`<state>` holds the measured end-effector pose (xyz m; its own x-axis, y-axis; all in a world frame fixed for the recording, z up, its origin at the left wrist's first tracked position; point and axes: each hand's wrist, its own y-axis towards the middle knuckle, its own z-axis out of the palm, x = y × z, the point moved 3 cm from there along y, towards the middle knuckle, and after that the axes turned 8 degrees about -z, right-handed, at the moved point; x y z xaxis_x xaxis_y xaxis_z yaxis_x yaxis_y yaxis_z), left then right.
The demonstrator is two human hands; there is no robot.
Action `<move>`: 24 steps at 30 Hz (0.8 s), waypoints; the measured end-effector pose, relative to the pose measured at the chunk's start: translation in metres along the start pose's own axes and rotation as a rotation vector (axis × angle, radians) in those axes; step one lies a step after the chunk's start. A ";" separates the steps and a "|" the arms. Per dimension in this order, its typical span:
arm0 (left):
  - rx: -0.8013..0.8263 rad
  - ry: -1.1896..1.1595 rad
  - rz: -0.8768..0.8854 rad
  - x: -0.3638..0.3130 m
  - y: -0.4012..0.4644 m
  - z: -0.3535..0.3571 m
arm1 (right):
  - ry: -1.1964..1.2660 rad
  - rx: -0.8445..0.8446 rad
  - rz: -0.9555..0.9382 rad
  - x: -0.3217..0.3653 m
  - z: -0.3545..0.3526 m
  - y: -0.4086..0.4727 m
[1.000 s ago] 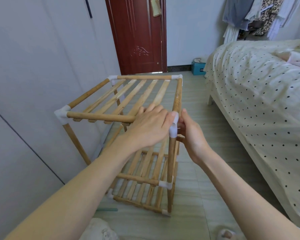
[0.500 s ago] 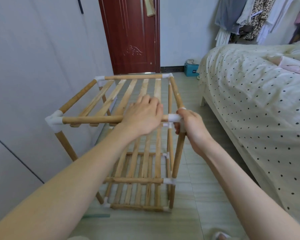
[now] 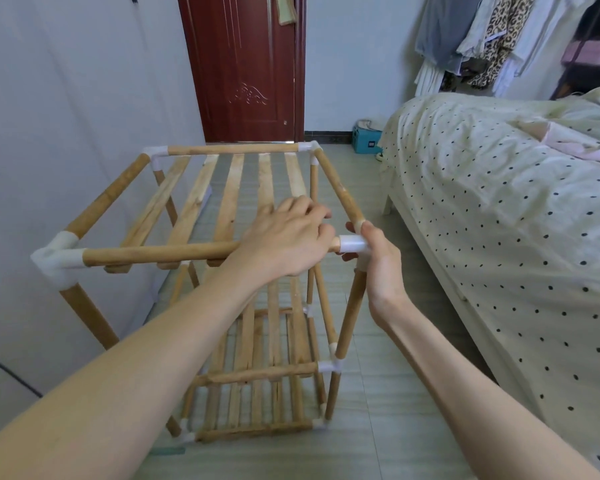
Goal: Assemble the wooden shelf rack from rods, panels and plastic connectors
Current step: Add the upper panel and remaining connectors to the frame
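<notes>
The wooden shelf rack (image 3: 194,209) stands on the floor in front of me, with three slatted tiers joined by white plastic connectors. My left hand (image 3: 284,240) grips the right end of the top front rod (image 3: 153,254). My right hand (image 3: 378,261) is wrapped around the white corner connector (image 3: 352,244) at the top front right, above the right front post (image 3: 349,313). A short bare stretch of rod shows between my left hand and that connector. The other top corner connectors (image 3: 58,259) look seated.
A white wall (image 3: 66,98) runs close along the rack's left side. A bed with a dotted cover (image 3: 499,220) fills the right. A dark red door (image 3: 243,64) and a blue box (image 3: 366,142) are beyond; clothes (image 3: 482,36) hang at the far right. Tiled floor lies between rack and bed.
The rack has swung from tilted to squarely upright before me. My left hand slid from covering the corner to gripping the front rod; the right hand stays on the corner connector.
</notes>
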<state>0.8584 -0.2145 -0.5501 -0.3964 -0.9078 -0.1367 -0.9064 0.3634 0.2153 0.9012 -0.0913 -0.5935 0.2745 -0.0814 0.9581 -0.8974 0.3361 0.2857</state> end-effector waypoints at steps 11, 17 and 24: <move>-0.287 -0.141 0.034 0.013 -0.034 -0.019 | 0.113 0.239 0.242 0.028 -0.012 -0.026; -0.324 -0.128 0.055 0.053 -0.053 -0.036 | 0.123 0.602 0.423 0.038 -0.010 -0.065; -0.257 -0.129 -0.273 0.095 -0.070 -0.059 | -0.755 0.478 -0.524 0.070 0.015 -0.036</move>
<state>0.8931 -0.3381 -0.5210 -0.1757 -0.9240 -0.3395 -0.9215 0.0330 0.3871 0.9473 -0.1235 -0.5368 0.5302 -0.7324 0.4272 -0.8165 -0.3051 0.4902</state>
